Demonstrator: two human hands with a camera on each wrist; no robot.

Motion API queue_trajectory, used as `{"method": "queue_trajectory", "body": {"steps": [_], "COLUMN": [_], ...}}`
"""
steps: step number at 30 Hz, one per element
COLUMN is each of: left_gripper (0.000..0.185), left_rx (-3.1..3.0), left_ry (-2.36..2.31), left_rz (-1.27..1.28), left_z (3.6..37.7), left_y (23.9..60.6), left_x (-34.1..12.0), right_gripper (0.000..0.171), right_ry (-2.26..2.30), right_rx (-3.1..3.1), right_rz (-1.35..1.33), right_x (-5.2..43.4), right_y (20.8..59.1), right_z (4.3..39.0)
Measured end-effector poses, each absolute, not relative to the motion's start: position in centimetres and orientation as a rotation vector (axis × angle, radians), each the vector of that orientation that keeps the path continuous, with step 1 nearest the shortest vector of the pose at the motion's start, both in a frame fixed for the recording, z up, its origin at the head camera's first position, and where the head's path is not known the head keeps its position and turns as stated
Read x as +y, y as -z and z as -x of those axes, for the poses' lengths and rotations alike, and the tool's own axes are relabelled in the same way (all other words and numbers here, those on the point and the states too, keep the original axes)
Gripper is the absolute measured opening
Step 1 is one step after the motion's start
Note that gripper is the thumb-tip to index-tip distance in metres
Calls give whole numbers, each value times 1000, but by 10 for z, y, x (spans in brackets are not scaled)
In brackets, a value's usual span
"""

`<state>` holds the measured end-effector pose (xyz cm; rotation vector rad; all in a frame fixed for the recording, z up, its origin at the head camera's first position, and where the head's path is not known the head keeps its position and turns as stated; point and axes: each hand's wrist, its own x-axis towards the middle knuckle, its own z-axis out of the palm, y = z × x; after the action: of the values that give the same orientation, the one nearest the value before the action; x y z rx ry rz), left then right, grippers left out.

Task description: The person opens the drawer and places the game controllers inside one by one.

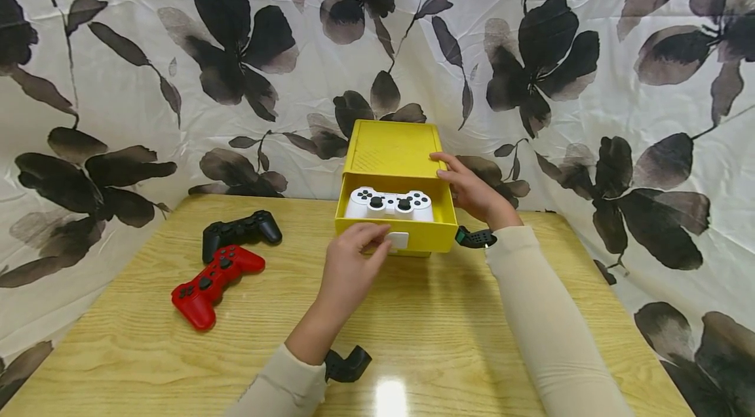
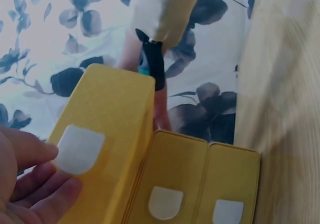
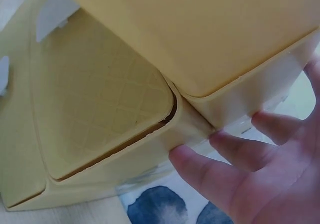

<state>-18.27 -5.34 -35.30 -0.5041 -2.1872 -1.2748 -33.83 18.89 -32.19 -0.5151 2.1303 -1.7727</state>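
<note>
A yellow drawer unit [image 1: 394, 148] stands on the table. Its top drawer [image 1: 425, 233] is pulled out, and a white game controller [image 1: 389, 204] lies inside. My left hand [image 1: 354, 263] is at the drawer's front, loosely bent fingertips beside the white handle tab [image 2: 80, 149], which is mostly uncovered in the left wrist view. With fingers spread, my right hand [image 1: 474, 191] rests on the unit's right side and upper edge; in the right wrist view its fingertips [image 3: 182, 156] touch the yellow casing [image 3: 150, 154]. Two lower drawers [image 2: 167, 174] are closed, each with a white tab.
To the left on the wooden table [image 1: 448, 338] lie a black game controller [image 1: 242, 233] and a red game controller [image 1: 215, 282], close together. Behind the table hangs a white cloth [image 1: 425, 63] with dark flowers. Black wrist devices sit on both sleeves.
</note>
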Motion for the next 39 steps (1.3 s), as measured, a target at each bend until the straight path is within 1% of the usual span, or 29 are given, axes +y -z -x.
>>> {"method": "queue_trajectory", "body": {"steps": [4,9,17,39], "left_gripper": [15,16,16,12], "left_rx": [-2149,-2090,-2042,-2052], "left_ry": [1207,1119,1012,1038], "left_rz": [488,486,452,418], "left_z": [181,182,189,217], "left_y": [356,359,363,358], "left_x": [-48,-42,-37,-31], "right_gripper": [55,52,53,52], "right_ry": [1764,1761,1766,1790], "right_rx": [2134,2134,2137,2113], "right_rz": [520,523,513,515], "right_x": [189,189,188,188], "right_y": [322,322,323,324], "right_z": [337,338,336,338]}}
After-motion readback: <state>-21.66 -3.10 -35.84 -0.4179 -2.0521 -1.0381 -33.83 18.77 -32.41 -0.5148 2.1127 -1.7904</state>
